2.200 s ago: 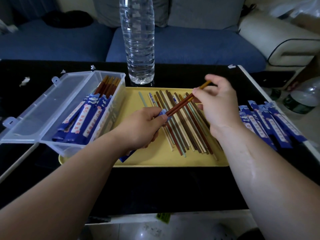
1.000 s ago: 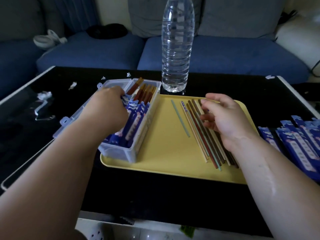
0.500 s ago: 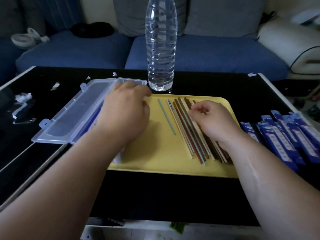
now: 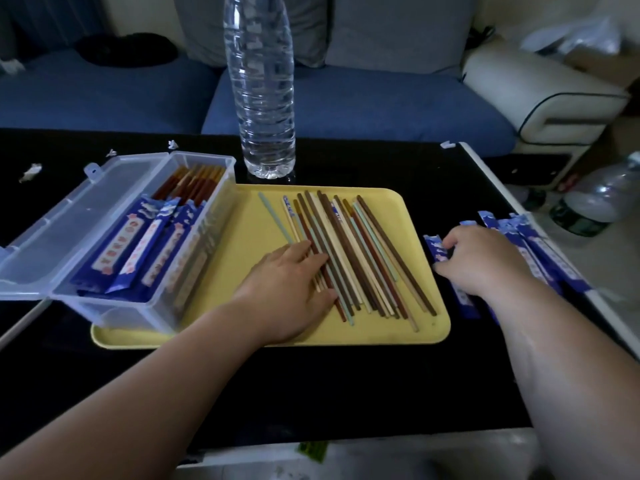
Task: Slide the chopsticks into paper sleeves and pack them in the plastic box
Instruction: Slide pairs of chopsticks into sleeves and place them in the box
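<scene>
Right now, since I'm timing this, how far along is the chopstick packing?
Done: several sleeved chopsticks sit in the plastic box. In hand: the left hand rests on loose chopsticks on the yellow tray; the right hand pinches an empty paper sleeve. Left: that whole pile and the sleeve stack beside the tray.

A clear water bottle (image 4: 263, 98) stands upright on a black table (image 4: 346, 386), just behind the far edge of a yellow tray (image 4: 249, 258). Small white paper scraps (image 4: 31, 171) lie on the table's far left part. Beyond the table runs a blue sofa (image 4: 346, 98) with grey cushions (image 4: 398, 29) against its back and a dark bundle of cloth (image 4: 128, 51) on its left seat. A white armchair (image 4: 540, 95) stands to the right of the sofa. Another bottle (image 4: 595, 199) sits on the floor at the right
</scene>
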